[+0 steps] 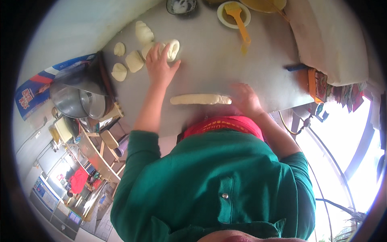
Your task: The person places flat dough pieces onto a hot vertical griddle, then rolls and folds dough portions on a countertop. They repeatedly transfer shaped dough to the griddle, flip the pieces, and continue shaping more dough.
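Observation:
My left hand (160,62) is spread over pale dough pieces at the upper left, its fingertips at a folded dough roll (173,50) and its thumb apart. Part of the dough under the fingers is hidden. Beside it lie a block-shaped dough piece (134,61), a ridged one (144,31) and two small ones (119,49). A long dough strip (199,99) lies crosswise on the metal worktop (208,69) before me. Just right of the strip's end, my right hand (242,93) is blurred, with nothing visible in it.
A yellow brush (240,25) rests on a white bowl (220,18) at the back. A dark bowl (181,6) stands left of it, and a larger yellowish bowl (266,4) right. An orange basket (313,86) is at the right edge; metal pans (68,99) are at the left.

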A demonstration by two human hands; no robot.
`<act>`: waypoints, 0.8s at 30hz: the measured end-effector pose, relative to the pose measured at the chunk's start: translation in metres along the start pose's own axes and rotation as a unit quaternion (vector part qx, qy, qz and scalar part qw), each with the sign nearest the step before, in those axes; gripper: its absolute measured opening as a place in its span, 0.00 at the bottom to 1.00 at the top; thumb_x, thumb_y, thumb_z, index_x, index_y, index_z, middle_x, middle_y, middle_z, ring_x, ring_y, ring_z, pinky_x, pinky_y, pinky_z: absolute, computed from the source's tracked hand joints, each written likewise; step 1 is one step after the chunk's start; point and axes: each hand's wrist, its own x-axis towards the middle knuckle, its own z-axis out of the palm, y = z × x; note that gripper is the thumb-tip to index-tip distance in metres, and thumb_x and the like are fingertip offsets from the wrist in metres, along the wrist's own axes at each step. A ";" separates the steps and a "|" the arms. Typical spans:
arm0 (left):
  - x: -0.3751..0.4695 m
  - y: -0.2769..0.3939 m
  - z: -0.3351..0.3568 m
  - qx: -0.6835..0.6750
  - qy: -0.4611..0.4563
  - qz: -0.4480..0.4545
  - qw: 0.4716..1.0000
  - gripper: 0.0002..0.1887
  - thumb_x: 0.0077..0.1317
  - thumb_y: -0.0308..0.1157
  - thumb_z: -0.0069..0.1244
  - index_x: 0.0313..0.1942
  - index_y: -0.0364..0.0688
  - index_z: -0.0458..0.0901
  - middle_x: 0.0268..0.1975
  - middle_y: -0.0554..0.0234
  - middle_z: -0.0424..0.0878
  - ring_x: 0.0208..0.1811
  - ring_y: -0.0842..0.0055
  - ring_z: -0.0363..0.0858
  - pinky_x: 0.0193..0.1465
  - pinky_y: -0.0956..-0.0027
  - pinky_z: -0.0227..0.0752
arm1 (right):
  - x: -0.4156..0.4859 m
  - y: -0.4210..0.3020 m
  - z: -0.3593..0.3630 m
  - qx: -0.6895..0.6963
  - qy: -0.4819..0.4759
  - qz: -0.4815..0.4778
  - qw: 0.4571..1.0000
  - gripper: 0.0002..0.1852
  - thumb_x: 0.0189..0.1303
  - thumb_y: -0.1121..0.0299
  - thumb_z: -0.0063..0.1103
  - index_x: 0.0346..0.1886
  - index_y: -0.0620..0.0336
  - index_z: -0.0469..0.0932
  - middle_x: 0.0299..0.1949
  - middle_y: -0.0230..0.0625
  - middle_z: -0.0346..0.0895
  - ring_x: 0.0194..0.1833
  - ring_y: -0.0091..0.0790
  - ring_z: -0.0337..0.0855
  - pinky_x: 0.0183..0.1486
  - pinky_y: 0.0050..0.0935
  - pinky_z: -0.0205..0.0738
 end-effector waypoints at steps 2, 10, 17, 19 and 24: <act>-0.035 -0.007 -0.017 -0.029 -0.081 0.013 0.996 0.31 0.56 0.46 0.68 0.59 0.47 0.81 0.60 0.52 0.76 0.60 0.54 0.75 0.60 0.51 0.74 | -0.009 -0.017 0.014 -0.087 -0.036 -0.090 0.991 0.24 0.63 0.57 0.66 0.62 0.47 0.78 0.60 0.33 0.78 0.63 0.41 0.75 0.68 0.41 0.68; -0.140 0.017 -0.025 -0.154 -0.214 0.039 0.964 0.23 0.59 0.33 0.63 0.56 0.47 0.81 0.48 0.62 0.81 0.49 0.58 0.80 0.56 0.55 0.77 | 0.007 -0.022 0.047 -0.089 -0.042 -0.139 0.985 0.23 0.62 0.64 0.65 0.62 0.42 0.78 0.55 0.31 0.78 0.57 0.42 0.75 0.62 0.45 0.71; -0.052 0.029 -0.023 -0.134 -0.101 0.146 0.975 0.21 0.55 0.28 0.63 0.51 0.49 0.85 0.45 0.66 0.83 0.48 0.63 0.81 0.50 0.56 0.72 | 0.034 -0.001 -0.030 -0.131 0.127 -0.076 0.980 0.19 0.62 0.66 0.64 0.58 0.45 0.80 0.53 0.34 0.81 0.57 0.45 0.76 0.61 0.46 0.70; -0.007 0.046 -0.002 -0.103 -0.066 0.204 0.971 0.18 0.58 0.29 0.61 0.51 0.51 0.85 0.45 0.68 0.84 0.48 0.66 0.81 0.51 0.59 0.71 | 0.052 0.016 -0.051 -0.153 0.150 -0.029 0.976 0.19 0.62 0.67 0.64 0.57 0.45 0.80 0.53 0.34 0.81 0.57 0.45 0.77 0.61 0.47 0.69; 0.083 0.066 0.056 -0.039 -0.046 0.238 0.970 0.16 0.63 0.31 0.57 0.51 0.55 0.86 0.45 0.70 0.85 0.47 0.68 0.82 0.52 0.60 0.70 | 0.097 0.058 -0.081 -0.156 0.216 0.021 0.964 0.16 0.62 0.69 0.64 0.54 0.47 0.82 0.54 0.34 0.82 0.57 0.45 0.77 0.62 0.46 0.68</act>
